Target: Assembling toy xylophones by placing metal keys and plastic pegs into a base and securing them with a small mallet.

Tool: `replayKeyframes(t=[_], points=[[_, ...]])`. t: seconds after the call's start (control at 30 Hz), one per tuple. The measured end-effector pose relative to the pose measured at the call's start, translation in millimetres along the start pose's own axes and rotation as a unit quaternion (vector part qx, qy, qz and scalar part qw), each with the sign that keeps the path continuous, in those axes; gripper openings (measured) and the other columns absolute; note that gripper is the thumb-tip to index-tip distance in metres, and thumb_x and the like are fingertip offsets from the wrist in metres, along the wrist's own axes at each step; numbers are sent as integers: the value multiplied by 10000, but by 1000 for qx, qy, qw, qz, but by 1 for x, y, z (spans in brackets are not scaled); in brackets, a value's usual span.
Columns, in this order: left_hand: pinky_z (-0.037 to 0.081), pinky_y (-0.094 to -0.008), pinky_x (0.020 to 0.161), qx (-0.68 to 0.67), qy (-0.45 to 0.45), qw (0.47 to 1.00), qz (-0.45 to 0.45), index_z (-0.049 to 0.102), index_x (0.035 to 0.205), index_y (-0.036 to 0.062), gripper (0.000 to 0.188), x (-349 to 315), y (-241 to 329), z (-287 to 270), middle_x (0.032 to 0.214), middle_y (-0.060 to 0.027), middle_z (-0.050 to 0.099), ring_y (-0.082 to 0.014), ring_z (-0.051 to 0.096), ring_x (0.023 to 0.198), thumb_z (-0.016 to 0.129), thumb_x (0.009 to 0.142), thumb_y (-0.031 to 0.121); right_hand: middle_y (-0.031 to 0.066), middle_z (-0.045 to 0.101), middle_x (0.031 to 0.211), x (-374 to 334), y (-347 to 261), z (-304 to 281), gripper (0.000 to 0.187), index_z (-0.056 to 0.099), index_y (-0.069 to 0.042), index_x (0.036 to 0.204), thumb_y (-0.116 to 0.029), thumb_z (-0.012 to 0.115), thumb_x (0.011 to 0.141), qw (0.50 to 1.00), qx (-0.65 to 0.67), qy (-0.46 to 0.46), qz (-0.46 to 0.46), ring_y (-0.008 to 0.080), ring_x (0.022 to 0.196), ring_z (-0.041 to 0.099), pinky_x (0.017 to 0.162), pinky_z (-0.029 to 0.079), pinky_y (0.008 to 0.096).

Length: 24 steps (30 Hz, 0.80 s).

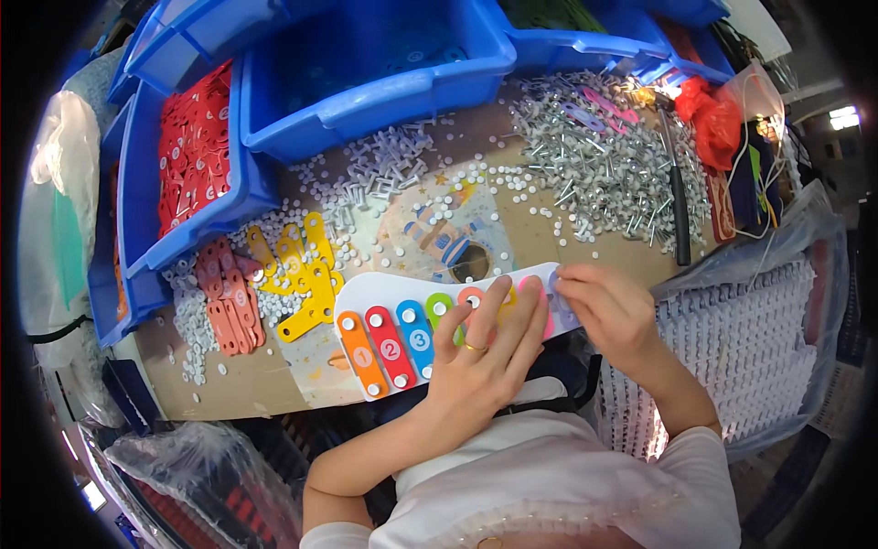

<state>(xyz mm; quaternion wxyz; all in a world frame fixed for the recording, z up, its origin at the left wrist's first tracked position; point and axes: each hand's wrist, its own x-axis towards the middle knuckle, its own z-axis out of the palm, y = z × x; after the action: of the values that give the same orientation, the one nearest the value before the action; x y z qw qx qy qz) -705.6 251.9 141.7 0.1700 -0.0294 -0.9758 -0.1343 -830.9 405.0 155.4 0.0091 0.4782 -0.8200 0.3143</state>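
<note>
A white toy xylophone (373, 288) lies at the table's near edge, slightly tilted, with a row of coloured bars. An orange bar (363, 358), a red bar (391, 348) and a blue bar (417, 337) show plainly, with white pegs at their ends. My left hand (480, 357) rests over the middle bars, fingers stretched out and partly hiding them. At the right end, my right hand (611, 313) has its thumb and forefinger pinched together at the upper end of a pale purple bar (562, 311). Whatever sits between those fingertips is hidden.
Blue bins (384, 105) line the back, one holding red bars (194, 151). Loose yellow bars (315, 293) and salmon bars (229, 306) lie left, among white caps. A hammer (677, 192) lies beside a pile of metal pins (594, 165) at right. White peg sheets (732, 348) stand below.
</note>
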Motion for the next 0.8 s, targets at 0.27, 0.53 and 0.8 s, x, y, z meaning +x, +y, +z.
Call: replayKeyframes(t=[0.27, 0.53, 0.8], points=[[280, -439, 1005, -46, -4, 999, -26, 638, 1173, 104, 408, -7, 5, -1, 1332, -29, 563, -276, 453, 1285, 710, 802, 258, 110, 659, 984, 4, -13, -12, 199, 676, 11, 957, -37, 687, 765, 993, -102, -24, -59, 262, 852, 643, 778, 511, 403], [444, -410, 844, -73, 90, 992, -56, 654, 1026, 54, 279, 9, -66, -53, 1115, -73, 624, -288, 556, 1056, 708, 752, 74, 102, 627, 971, 120, 12, 49, 139, 678, -45, 949, -121, 648, 835, 993, 36, -77, -80, 292, 921, 616, 793, 498, 367], [487, -376, 715, -143, 36, 980, -136, 661, 869, 19, 91, 40, -141, -32, 840, -107, 619, -306, 596, 844, 690, 790, 54, 118, 561, 906, 144, 14, 95, 155, 549, -32, 954, -65, 620, 820, 983, -67, -102, -139, 313, 917, 574, 764, 487, 393]])
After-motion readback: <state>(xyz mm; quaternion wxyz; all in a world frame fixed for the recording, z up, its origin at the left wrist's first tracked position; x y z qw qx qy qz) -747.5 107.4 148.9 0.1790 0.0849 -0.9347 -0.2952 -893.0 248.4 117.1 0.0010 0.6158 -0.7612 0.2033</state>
